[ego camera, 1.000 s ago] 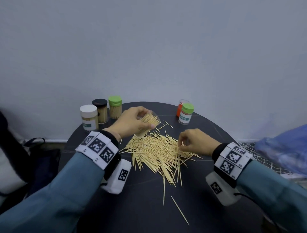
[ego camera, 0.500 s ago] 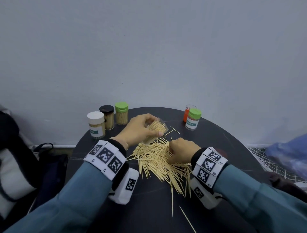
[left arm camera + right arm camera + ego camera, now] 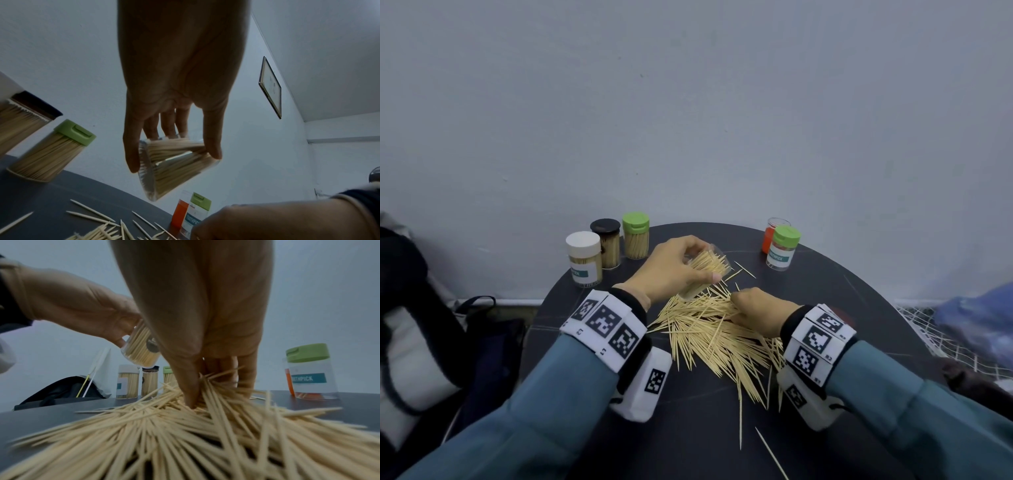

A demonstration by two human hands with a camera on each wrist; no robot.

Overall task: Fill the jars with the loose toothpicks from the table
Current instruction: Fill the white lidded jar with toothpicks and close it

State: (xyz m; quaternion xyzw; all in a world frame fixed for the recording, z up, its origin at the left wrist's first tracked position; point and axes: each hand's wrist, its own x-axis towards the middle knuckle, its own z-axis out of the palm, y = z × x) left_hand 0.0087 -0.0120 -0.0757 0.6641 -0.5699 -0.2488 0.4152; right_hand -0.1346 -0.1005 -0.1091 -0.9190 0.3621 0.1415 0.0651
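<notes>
Under the right hand (image 3: 758, 308), loose toothpicks (image 3: 717, 337) are heaped on the table (image 3: 825, 294). Between the left hand's fingers (image 3: 211, 142) a tilted open jar (image 3: 174, 164) is gripped. Around a bunch the right fingers (image 3: 185, 386) are curled; lifting toward the jar's mouth is called for next.

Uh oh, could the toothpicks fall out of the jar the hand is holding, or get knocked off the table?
Maybe. The left hand holds the open jar tilted, so its toothpicks could slide out. The right hand digs into the pile; a few loose toothpicks near the table edge could get swept off.
</notes>
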